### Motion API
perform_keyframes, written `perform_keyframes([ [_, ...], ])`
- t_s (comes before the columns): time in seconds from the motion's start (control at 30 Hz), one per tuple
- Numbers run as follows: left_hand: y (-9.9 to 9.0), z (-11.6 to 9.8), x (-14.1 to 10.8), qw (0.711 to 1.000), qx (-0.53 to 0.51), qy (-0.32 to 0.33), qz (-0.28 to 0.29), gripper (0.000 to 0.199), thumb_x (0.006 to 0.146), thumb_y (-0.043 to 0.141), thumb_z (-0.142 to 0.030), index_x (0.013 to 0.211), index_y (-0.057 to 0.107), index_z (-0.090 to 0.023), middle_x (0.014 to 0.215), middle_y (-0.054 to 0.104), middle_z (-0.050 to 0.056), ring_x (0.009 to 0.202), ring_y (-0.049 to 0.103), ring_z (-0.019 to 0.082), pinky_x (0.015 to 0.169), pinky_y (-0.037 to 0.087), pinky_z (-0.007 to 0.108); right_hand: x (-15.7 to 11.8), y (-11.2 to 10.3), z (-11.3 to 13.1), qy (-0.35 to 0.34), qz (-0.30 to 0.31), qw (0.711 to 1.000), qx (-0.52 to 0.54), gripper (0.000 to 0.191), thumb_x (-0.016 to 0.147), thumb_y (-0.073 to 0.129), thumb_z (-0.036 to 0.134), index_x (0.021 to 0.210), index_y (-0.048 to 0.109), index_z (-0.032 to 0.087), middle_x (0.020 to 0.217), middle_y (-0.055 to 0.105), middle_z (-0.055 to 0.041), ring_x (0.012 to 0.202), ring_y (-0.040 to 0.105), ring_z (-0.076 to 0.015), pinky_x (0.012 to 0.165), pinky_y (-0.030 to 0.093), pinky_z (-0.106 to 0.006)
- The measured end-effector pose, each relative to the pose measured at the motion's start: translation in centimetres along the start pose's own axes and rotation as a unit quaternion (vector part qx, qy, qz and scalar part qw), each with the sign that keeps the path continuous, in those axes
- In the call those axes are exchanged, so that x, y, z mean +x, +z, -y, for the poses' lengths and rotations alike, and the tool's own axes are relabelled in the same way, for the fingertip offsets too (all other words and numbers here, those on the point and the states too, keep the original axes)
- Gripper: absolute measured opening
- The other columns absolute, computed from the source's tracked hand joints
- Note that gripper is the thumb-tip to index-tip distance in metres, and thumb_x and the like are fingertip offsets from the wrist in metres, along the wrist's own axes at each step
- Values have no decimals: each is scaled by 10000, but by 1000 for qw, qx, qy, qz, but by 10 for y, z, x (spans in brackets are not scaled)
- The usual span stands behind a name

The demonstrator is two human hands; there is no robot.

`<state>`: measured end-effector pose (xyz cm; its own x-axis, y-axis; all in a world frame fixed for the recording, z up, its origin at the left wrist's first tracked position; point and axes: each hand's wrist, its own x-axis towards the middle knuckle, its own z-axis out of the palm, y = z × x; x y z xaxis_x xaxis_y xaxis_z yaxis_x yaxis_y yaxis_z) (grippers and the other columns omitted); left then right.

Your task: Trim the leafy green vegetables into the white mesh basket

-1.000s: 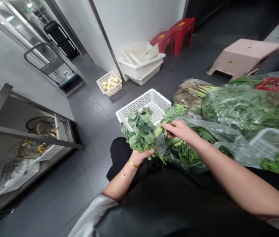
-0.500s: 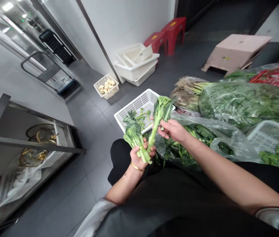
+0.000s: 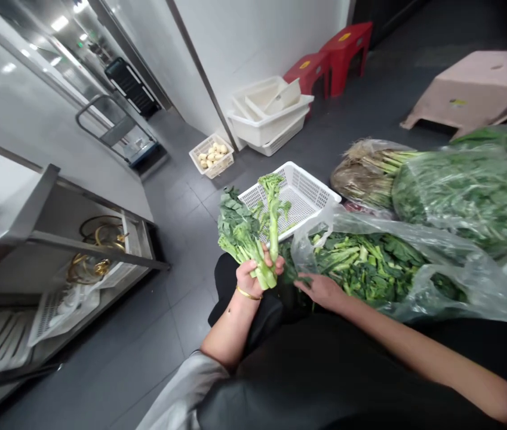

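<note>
The clear bag (image 3: pixel 481 292) lies open beside the white basket (image 3: pixel 309 181). By the basket's near edge, the green stalks (image 3: pixel 243 240), probably light and firm, fragile at the florets (image 3: pixel 271 180), suit holding low, where the left hand (image 3: pixel 252 282) clasps them. The right hand (image 3: pixel 325 292) is at a leaf (image 3: pixel 303 279), grip unclear.

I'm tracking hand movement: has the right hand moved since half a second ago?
Yes. Judged against the white basket ahead, the right hand has come down the picture, farther from the basket and closer to the person's body.
</note>
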<state>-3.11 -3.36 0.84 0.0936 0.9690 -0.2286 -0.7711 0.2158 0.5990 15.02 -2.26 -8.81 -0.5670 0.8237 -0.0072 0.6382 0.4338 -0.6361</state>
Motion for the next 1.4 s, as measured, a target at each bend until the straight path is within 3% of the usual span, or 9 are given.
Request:
perform_keyframes([
  [0.13,-3,-2,-7,998,3,-32,57,410,487,734,-354,840,599,-194,514,491,-7,567,499,168,503,359,273,24,-47,-2,32,95,995,15,459,697,665,414,1058,625,133,891,661,-127,699,615,-212,601,430,-290],
  [0.3,0,15,-7,993,88,-43,63,402,514,733,-321,860,624,-146,569,588,39,613,554,193,567,408,308,46,-130,46,-27,-161,986,28,325,901,400,431,840,593,177,627,567,-12,548,487,-124,545,342,-239],
  [0.47,-2,16,-4,993,112,-30,34,416,547,717,-362,887,624,-142,581,591,21,597,583,188,635,455,349,14,-97,51,-184,-116,972,-87,351,928,340,325,676,540,184,596,542,-31,552,490,-136,544,303,-258],
  [0.6,-6,11,-7,981,177,-26,69,392,558,741,-388,844,649,-136,621,619,47,703,614,223,725,468,384,3,-99,18,-41,0,996,-80,351,803,527,536,825,586,191,687,600,-32,569,517,-158,525,309,-251],
  [0.8,1,26,-16,914,404,-3,18,324,556,797,-304,807,678,-139,844,667,84,808,601,203,806,457,354,43,-142,30,68,-135,988,-11,355,867,403,354,611,562,167,537,508,-11,522,440,-128,513,277,-244],
  [0.97,13,31,-14,986,160,-54,-3,338,571,739,-325,829,636,-132,660,609,48,674,580,185,628,453,318,32,-107,35,-68,-266,950,-151,370,907,411,328,632,596,163,619,543,-40,559,446,-129,551,289,-267],
  [1.1,16,16,-11,997,-17,-70,6,395,519,718,-357,847,573,-193,512,463,-22,559,490,144,479,344,243,7,-75,24,-175,-123,971,-105,264,888,481,368,851,675,192,784,622,-66,728,562,-167,686,402,-287],
  [1.23,11,9,-15,993,-34,-106,36,417,496,695,-462,771,491,-224,404,245,-66,431,334,108,405,218,219,17,-91,27,-88,4,985,151,654,767,598,517,1314,470,182,1100,620,-119,900,608,-217,750,472,-346],
  [1.4,12,18,-21,987,-18,-155,26,425,519,660,-503,770,447,-235,410,165,-76,408,297,101,396,173,205,41,-140,50,-67,-96,960,254,354,899,412,434,757,609,176,614,579,-9,587,542,-132,586,412,-263],
])
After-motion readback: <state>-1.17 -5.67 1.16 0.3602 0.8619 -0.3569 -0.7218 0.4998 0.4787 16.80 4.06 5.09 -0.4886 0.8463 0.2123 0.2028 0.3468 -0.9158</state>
